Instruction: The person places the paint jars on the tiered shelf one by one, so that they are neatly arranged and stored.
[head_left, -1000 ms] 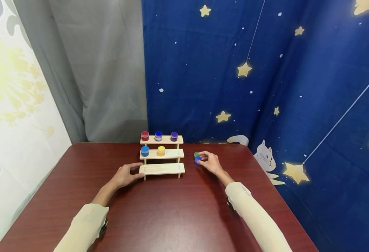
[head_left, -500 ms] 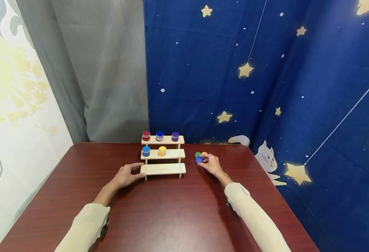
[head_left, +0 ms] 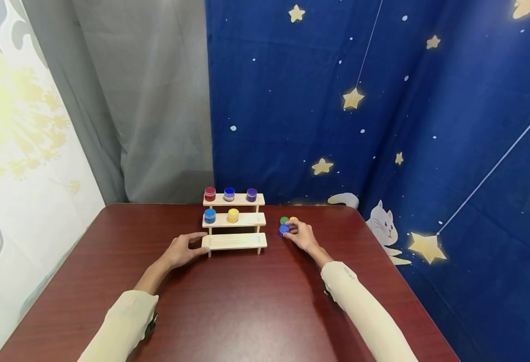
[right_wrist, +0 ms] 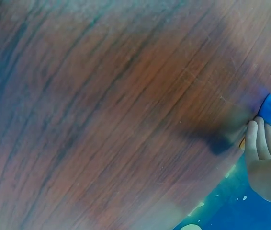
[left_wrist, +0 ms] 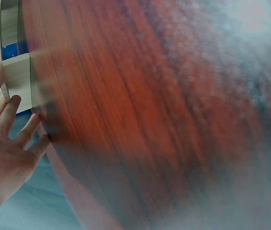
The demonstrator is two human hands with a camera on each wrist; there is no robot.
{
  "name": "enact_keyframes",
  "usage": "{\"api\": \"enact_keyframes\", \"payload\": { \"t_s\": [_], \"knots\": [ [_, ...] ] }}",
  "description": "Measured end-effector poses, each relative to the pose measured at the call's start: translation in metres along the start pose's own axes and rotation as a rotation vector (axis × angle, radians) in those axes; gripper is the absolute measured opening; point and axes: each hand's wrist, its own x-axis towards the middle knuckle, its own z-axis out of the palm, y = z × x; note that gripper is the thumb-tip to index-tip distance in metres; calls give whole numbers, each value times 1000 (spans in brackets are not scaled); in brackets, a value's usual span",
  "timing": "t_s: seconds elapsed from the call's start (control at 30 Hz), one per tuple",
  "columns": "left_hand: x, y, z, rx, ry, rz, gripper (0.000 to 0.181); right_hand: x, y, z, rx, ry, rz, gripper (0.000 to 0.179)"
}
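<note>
A three-step wooden display rack stands at the back of the table. My left hand pinches the left end of its lowest step between thumb and fingers; the left wrist view shows the fingertips at the pale wood. To the rack's right, my right hand pinches a small blue paint pot by its sides, low over or on the table; I cannot tell which. A green-topped pot stands just behind it. An orange-yellow pot shows partly beyond the right fingers.
The top step carries a red pot, a dark blue pot and a purple pot. A lighter blue pot and a yellow pot are on the middle step. Curtains hang right behind the table.
The right hand has shifted slightly, so the orange-yellow pot behind it now shows. Its blue pot has barely moved. The left hand keeps its place on the rack.
</note>
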Motion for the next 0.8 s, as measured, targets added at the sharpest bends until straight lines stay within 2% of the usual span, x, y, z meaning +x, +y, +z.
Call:
{"api": "enact_keyframes", "payload": {
  "t_s": [0.2, 0.37, 0.6, 0.8],
  "knots": [
    [0, 0, 0, -6, -1, -7, 59, -3, 0, 0, 26, -10, -11, 34],
    [0, 1, -1, -6, 0, 2, 59, -2, -5, -2, 34, 8, -69, 33],
    [2, 0, -1, 7, 8, 18, 60, 1, -21, -12, 85, -1, -151, 36],
    [2, -3, 0, 9, 14, 29, 60, 4, -35, -17, 62, -6, -175, 35]
  ]
}}
